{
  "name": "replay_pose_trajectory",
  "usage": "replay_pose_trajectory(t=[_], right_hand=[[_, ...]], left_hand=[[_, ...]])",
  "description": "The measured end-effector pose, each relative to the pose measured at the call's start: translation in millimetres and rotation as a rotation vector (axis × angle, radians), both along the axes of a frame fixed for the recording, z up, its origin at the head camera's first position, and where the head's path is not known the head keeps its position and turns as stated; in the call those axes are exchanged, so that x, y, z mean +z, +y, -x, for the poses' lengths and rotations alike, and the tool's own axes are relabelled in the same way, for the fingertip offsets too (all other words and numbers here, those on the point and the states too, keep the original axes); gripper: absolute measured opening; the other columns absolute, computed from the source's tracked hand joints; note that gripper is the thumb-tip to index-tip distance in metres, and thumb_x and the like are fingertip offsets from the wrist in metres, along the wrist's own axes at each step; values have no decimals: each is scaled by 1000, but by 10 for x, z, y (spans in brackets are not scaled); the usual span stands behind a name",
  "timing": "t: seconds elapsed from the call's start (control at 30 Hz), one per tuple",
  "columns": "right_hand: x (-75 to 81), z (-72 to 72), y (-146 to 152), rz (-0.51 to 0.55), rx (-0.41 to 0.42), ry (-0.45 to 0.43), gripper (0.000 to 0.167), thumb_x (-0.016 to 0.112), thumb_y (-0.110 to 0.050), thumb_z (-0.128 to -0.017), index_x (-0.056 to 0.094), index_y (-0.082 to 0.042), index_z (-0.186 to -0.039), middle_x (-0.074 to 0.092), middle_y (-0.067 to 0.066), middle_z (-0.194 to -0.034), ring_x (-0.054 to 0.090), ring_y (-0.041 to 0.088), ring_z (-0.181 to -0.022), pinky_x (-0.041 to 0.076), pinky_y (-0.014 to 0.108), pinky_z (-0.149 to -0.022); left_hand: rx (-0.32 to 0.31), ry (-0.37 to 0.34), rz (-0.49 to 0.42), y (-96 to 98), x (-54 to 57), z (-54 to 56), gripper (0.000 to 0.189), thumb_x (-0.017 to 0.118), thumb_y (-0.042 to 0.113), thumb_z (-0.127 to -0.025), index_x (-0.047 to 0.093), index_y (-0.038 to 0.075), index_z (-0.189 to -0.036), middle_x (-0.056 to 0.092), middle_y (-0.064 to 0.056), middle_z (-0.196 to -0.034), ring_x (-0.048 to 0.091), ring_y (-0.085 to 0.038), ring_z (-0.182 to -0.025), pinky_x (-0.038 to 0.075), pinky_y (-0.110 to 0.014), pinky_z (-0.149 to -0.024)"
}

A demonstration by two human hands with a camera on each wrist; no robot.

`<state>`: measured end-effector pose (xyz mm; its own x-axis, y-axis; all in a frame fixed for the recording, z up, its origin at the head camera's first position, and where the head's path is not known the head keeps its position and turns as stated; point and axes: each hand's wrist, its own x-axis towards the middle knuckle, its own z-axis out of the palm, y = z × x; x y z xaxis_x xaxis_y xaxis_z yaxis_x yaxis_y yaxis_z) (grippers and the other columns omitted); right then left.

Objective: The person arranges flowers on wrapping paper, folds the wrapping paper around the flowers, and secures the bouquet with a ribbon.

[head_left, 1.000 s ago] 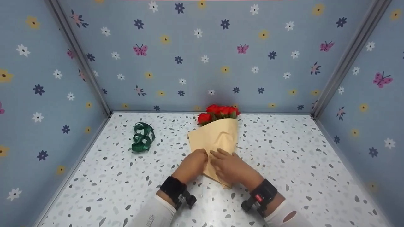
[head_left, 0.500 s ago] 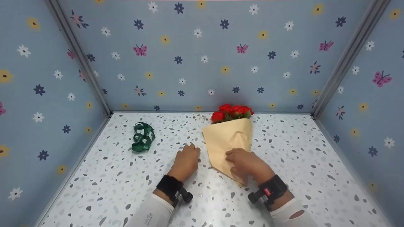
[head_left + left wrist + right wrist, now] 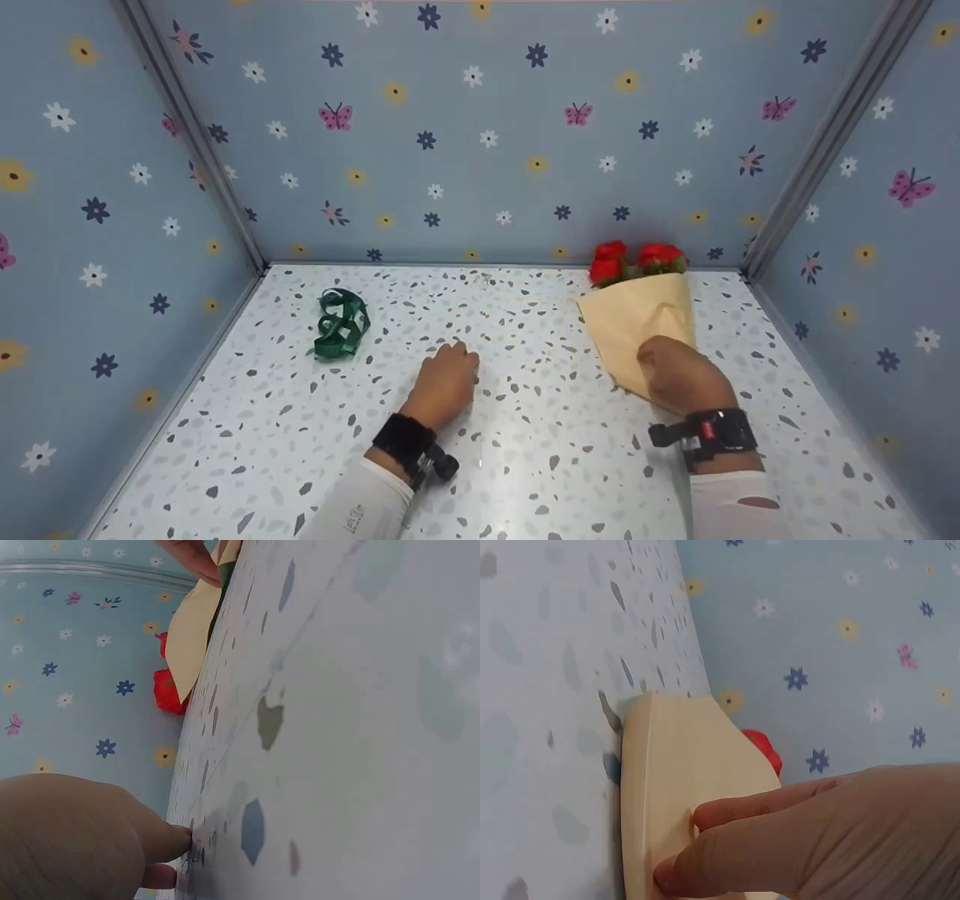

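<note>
A bouquet of red roses (image 3: 660,256) wrapped in tan paper (image 3: 621,322) lies at the right of the table, blooms toward the back wall. My right hand (image 3: 688,376) grips the lower part of the wrapping. In the right wrist view, thumb and finger press on the paper (image 3: 694,742); the underside of the grip is hidden. My left hand (image 3: 444,384) rests on the table left of the bouquet, apart from it, holding nothing. Its fingertips touch the surface in the left wrist view. A loosely coiled green ribbon (image 3: 336,348) lies further left, untouched.
The speckled white table (image 3: 495,465) is bounded at the back by a blue flowered panel (image 3: 480,172). Similar panels stand at left and right, joined by grey metal corner strips (image 3: 817,142). The roses reach close to the back panel.
The bouquet has slid to the right with my right hand on it. My left hand let go of the paper, shifted slightly left and then stayed still. The ribbon has not moved.
</note>
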<state>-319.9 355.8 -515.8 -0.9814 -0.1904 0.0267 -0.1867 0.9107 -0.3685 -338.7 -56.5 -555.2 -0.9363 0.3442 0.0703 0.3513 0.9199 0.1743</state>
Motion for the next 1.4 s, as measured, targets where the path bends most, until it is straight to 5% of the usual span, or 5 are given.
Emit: replay_pose_trajectory(t=[0.13,0.63,0.97,1.13,1.4], right_hand=[[-36,24,265,-53,55,63,19,58,-4,-109,77,-4,-109,73,6,-96,66,20,-85,61,44,-82],[-90,-1,969,61,-198,-233,46,46,-17,-116,63,3,-154,56,33,-164,52,56,-151,39,76,-126],[-73,113,996,189,-304,-203,42,53,-30,-119,65,-7,-151,56,30,-166,51,55,-154,40,78,-125],[17,81,895,235,-295,-96,38,51,-31,-119,69,-9,-144,61,28,-162,55,51,-151,42,76,-125],[181,92,690,266,-414,2,39,49,-34,-117,70,-11,-142,67,20,-147,61,42,-130,50,73,-120]], left_hand=[[5,-1,4,1,12,-4,19,70,21,-112,78,8,-123,71,-13,-122,67,-35,-114,62,-59,-97],[-22,-156,-230,-255,68,102,33,77,32,-109,79,10,-133,73,-12,-138,69,-37,-131,57,-55,-116],[351,99,-226,-1112,245,330,43,71,27,-110,71,1,-145,62,-26,-149,57,-49,-140,53,-70,-112],[572,57,-213,-1416,236,337,57,67,34,-113,63,-9,-151,46,-37,-162,45,-57,-148,47,-80,-112],[594,-25,-146,-1485,138,360,41,71,25,-111,76,-10,-132,58,-40,-151,55,-57,-140,50,-78,-110]])
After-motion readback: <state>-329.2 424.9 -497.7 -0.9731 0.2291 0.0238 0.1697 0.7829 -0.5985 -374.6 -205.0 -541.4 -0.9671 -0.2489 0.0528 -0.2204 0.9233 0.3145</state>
